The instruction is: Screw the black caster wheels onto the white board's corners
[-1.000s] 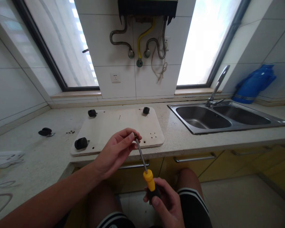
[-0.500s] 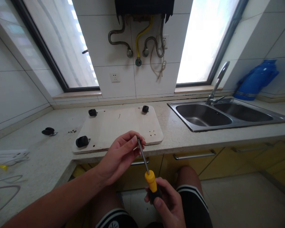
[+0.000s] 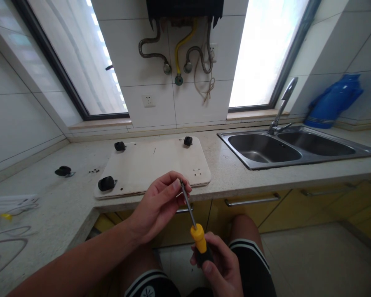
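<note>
A screwdriver with a yellow and black handle slants up from my right hand, whose fingers are wrapped round the grip. At its tip, my left hand pinches what looks like a small dark screw, partly hidden by the fingers. Behind the hands lies a pale board with rounded corners. Three black casters stand on it: one at the near left, one at the far left and one at the far right. Several small holes mark its near right corner.
On the counter, left of the board, are a loose black caster and several small dark bits. A white power strip lies further left. To the right are a steel double sink and a blue thermos-like container.
Both hands and the screwdriver have shifted very slightly to the right in the picture. The grip of each hand looks the same, and the board and casters have not moved on the counter.
</note>
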Demonstrator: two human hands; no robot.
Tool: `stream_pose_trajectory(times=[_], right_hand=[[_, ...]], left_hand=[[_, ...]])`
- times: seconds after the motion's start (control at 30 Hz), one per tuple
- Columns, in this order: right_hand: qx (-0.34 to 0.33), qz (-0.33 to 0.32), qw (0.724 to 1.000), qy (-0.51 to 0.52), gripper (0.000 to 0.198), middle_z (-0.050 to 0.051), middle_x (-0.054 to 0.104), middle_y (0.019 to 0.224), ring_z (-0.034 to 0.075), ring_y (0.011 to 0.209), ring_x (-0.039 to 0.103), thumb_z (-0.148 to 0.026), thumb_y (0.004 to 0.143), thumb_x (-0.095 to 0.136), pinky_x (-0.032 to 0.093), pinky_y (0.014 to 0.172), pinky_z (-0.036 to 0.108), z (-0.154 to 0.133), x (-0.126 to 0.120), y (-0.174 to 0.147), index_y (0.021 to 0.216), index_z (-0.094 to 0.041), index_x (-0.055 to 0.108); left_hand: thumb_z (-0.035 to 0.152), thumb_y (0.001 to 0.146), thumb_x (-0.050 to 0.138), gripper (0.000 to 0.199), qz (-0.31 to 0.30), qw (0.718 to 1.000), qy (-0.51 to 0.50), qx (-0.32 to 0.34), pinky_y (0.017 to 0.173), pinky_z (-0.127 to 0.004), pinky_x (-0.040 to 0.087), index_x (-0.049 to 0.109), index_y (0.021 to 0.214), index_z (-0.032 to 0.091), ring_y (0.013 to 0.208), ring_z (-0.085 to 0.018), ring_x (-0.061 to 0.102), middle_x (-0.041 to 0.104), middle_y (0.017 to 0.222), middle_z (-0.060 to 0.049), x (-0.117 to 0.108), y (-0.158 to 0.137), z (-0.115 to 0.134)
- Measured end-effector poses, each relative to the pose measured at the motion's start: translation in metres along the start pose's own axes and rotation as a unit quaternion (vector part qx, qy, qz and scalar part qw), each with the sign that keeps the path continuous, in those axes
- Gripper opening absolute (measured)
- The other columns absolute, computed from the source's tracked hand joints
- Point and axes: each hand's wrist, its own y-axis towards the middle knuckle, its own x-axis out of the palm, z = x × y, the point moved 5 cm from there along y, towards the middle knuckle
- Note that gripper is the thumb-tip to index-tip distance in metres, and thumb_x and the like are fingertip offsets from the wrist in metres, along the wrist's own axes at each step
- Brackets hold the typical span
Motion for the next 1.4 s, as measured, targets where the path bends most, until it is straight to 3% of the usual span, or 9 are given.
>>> stream_pose_trajectory(times=[0.77,1.4], right_hand=[[-0.006,-0.030,0.999,0.044,0.038,0.007,0.078,0.100,0.017,0.077,0.077,-0.048,0.092,0.088,0.063,0.070,0.026,0.013,-0.006,-0.009,0.128,-0.035,0.084],[-0.017,-0.037,0.997,0.059,0.037,0.007,0.079,0.102,0.016,0.079,0.077,-0.045,0.095,0.085,0.064,0.072,0.026,0.010,-0.006,-0.012,0.129,-0.034,0.084]], left_hand=[[0.036,0.095,0.090,0.018,-0.038,0.998,-0.040,0.020,0.080,-0.021,0.056,0.082,0.095,0.020,0.083,-0.012,0.069,0.077,0.087,-0.003,0.010,-0.007,-0.009],[0.036,0.092,0.094,0.017,-0.015,0.999,-0.045,0.021,0.080,-0.019,0.057,0.085,0.095,0.021,0.084,-0.011,0.072,0.077,0.084,-0.002,0.010,-0.008,-0.018]])
